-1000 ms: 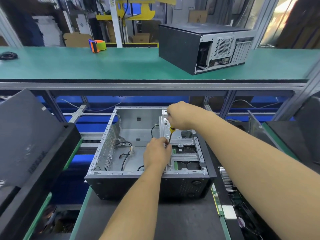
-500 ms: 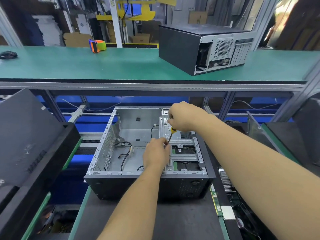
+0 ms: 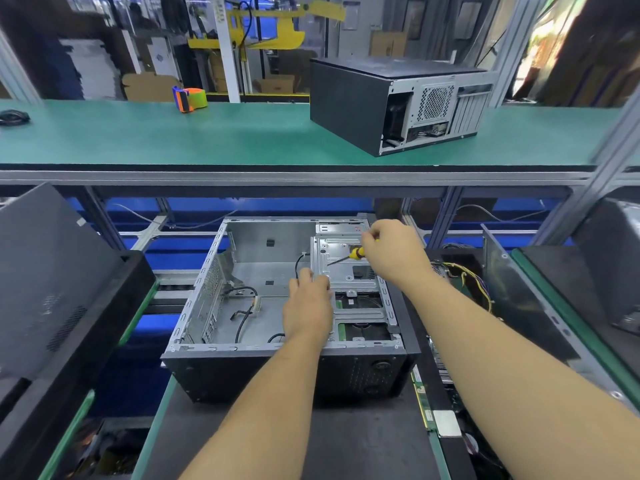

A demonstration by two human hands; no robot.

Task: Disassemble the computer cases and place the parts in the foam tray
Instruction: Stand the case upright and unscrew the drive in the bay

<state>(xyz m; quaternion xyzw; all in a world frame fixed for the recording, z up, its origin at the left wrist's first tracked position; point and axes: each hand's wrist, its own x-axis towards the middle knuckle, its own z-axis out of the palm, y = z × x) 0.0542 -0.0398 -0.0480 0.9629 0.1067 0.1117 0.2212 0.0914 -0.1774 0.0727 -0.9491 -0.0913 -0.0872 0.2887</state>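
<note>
open case, closed case behind, tape dispenser

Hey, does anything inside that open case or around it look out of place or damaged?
Nothing looks damaged. Loose black cables lie unplugged on the floor of the open case, as expected mid-teardown.

I see a green bench running across the upper view. An orange and green tape dispenser sits on it towards the left; a dark coiled cable lies at its far left edge. Behind it I note cardboard boxes and a yellow frame on a white post. Blue panels show below the bench top.
</note>
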